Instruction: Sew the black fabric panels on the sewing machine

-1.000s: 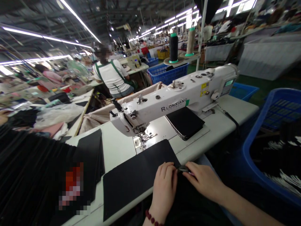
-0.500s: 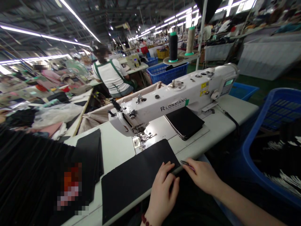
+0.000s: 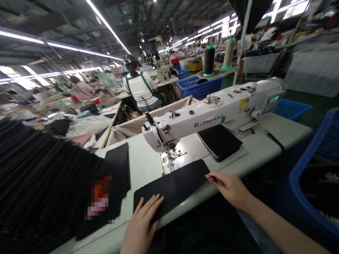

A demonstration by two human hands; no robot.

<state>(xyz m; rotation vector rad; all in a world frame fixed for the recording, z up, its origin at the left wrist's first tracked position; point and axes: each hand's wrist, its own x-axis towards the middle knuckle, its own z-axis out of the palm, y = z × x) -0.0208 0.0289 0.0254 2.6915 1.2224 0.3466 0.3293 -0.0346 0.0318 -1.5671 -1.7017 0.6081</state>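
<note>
- 7 o'clock: L hand, fingers spread, holding nothing, on flat black panel.
- 3 o'clock: R hand pinches slim purplish tool.
- Prob. aligning; next needs panel steady.

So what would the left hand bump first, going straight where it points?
Sliding over the black panel, the left hand would probably meet the sewing machine's needle end first; depth is unclear.

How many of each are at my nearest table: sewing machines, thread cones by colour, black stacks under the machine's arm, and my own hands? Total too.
White sewing machine: 1
Black thread cone: 1
Tan thread cone: 1
Black stack under the arm: 1
Your left hand and right hand: 2
Total: 6
</note>
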